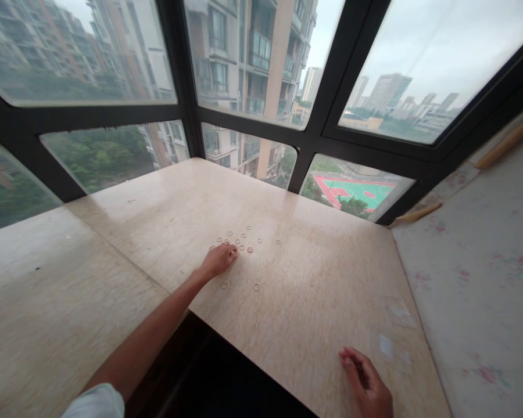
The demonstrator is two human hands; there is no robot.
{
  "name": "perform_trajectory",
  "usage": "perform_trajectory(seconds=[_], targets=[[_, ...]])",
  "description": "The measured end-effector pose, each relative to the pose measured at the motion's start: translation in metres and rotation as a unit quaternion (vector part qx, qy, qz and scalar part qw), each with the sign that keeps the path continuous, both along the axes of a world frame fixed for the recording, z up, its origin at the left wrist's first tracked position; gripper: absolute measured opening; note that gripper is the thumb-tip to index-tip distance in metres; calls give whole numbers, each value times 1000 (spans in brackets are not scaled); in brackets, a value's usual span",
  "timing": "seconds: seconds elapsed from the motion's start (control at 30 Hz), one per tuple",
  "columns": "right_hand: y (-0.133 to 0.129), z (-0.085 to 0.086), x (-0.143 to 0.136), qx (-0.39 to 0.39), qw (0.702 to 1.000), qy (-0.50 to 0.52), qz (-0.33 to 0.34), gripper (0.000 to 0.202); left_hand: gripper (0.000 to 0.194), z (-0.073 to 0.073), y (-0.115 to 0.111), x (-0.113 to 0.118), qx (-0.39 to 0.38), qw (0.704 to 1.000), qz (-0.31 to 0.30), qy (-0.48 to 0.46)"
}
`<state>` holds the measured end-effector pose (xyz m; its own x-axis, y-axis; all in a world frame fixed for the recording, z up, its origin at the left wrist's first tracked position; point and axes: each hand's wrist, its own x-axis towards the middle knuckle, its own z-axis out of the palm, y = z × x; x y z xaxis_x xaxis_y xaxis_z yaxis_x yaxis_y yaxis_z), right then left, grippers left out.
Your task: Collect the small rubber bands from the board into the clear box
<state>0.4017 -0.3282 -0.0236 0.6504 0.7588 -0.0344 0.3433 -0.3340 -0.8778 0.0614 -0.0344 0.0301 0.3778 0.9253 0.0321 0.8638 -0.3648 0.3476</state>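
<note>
Several small thin rings (pixel 259 240) are scattered on the pale marble sill (pixel 314 278). My left hand (pixel 220 259) reaches in at the near left edge of the group, its fingertips down among the rings; whatever the curled fingers hold is too small to make out. Two rings lie nearer to me, one ring (pixel 224 286) just below the hand and another ring (pixel 256 287) to its right. A reddish ring (pixel 250 250) lies right of the fingertips. My right hand (pixel 366 380) rests at the lower right, away from the rings, fingers curled with the fingertips near the thumb.
Dark-framed windows (pixel 316 142) border the far side of the sill. A wall with flowered paper (pixel 483 278) stands at the right. Clear tape patches (pixel 386 345) stick to the sill near it. The sill's front edge drops to a dark gap (pixel 226 371).
</note>
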Motion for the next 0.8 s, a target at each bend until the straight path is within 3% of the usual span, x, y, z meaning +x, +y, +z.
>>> perform_trajectory(seconds=[0.53,0.8], targets=[[0,1,0,9,1000,18,18,50,26,-1,4,35,9,999,-48,-15],[2,10,-5,32,999,21,14,49,25,-2,3,46,5,1000,-28,-12]])
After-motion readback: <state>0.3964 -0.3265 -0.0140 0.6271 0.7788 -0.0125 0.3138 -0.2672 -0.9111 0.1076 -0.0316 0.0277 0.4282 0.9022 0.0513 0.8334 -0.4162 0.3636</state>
